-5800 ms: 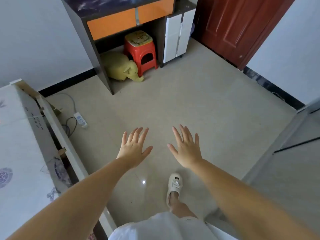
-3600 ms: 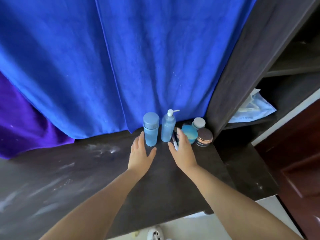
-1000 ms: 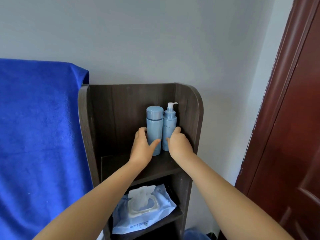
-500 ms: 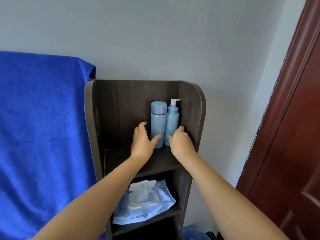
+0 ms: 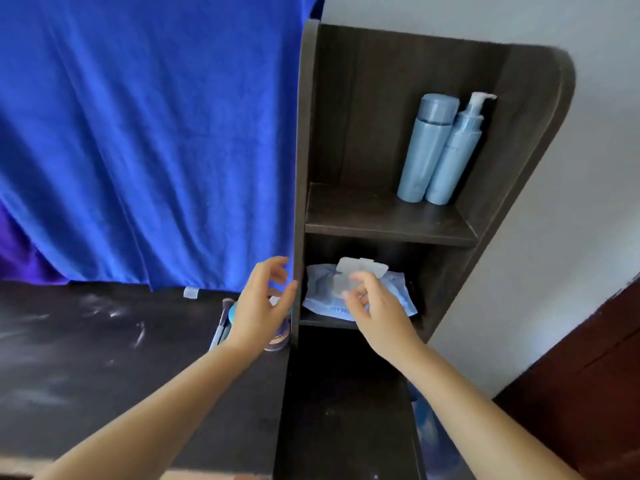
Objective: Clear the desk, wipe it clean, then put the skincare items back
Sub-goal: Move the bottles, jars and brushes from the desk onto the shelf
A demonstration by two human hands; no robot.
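Note:
Two pale blue bottles stand side by side on the upper shelf (image 5: 388,216): a capped bottle (image 5: 424,147) and a pump bottle (image 5: 457,150) to its right. My left hand (image 5: 259,310) hovers open over the desk's right end, above a blue jar (image 5: 232,311), a makeup brush (image 5: 221,323) and a brown-rimmed jar (image 5: 278,339), which it partly hides. My right hand (image 5: 374,306) is open in front of the wet-wipe pack (image 5: 322,285) on the lower shelf, holding nothing. The dark desk (image 5: 104,358) shows whitish smears.
A blue cloth (image 5: 149,133) hangs behind the desk, with purple fabric (image 5: 14,258) at far left. A small clear cap (image 5: 191,292) lies at the cloth's lower edge. The shelf unit's side panel (image 5: 299,168) divides desk from shelves. A red-brown door (image 5: 588,375) is at right.
Both hands have let go of the two bottles on the upper shelf and dropped to desk level. My view has tilted down and left.

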